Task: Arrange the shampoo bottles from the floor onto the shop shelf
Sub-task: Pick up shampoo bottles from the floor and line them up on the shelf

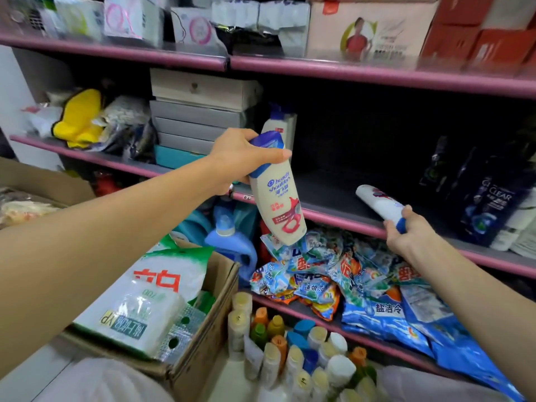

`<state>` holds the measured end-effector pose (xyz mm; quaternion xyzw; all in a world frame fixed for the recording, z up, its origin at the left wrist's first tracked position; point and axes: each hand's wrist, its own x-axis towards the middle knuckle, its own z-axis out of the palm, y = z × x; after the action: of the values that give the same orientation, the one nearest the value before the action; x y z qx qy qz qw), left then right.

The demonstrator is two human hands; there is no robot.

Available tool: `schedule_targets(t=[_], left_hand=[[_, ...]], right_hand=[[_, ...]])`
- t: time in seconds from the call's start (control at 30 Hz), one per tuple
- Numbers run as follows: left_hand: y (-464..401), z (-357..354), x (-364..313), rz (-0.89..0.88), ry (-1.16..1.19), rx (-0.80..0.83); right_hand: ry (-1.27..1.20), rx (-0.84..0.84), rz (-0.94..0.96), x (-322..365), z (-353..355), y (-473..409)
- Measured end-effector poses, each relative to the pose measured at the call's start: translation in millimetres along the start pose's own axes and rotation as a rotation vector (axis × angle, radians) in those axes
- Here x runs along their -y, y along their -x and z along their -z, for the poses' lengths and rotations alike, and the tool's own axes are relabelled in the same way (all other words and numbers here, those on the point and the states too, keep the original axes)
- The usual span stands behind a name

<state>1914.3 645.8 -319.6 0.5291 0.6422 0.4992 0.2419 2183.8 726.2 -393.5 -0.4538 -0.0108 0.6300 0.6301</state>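
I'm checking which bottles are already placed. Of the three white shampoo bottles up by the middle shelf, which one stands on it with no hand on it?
The white bottle at the back, beside the stacked boxes. The left hand and the right hand each grip one of the others.

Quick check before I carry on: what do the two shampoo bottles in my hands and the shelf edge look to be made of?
Left-hand bottle: looks like opaque cream plastic, smooth with a soft sheen, and a blue plastic cap.
Right-hand bottle: glossy white plastic, judging by its highlights.
Shelf edge: smooth rounded pink trim, plastic or painted metal; I cannot tell which.
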Motion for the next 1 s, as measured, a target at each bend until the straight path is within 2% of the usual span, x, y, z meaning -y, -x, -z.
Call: schedule_targets(t=[0.07,0.17,0.2,0.27,0.33,0.4,0.5,0.6,0.73,0.87,1.0], left_hand=[[0,-2,-4,-0.028,0.015,0.032],[5,-8,-13,-0.071,0.027,0.101],[8,-11,-16,-0.081,0.016,0.129],[17,-19,-18,-0.108,-0.005,0.174],[28,-27,-19,-0.136,-0.003,0.214],[36,-33,-19,-0.151,0.012,0.234],[45,-35,-23,-0.175,0.017,0.26],[55,-34,-35,-0.223,0.019,0.277],[67,-32,-48,-0.241,0.025,0.206],[81,-30,-35,-0.113,0.116,0.279],[84,-37,5,-0.103,-0.138,0.318]], right_hand=[[0.192,0.076,-0.052,-6,2,0],[0.667,0.427,-0.099,-22,6,21],[0.849,0.587,-0.021,-27,6,31],[1.207,0.884,0.262,-38,7,47],[1.343,1.055,0.458,-49,6,60],[1.329,1.118,0.462,-52,10,69],[1.299,1.142,0.461,-51,21,79],[1.228,1.08,0.508,-50,28,91],[1.125,1.008,0.507,-46,29,107],[1.048,0.902,0.478,-42,22,109],[0.978,0.817,0.477,-43,7,99]])
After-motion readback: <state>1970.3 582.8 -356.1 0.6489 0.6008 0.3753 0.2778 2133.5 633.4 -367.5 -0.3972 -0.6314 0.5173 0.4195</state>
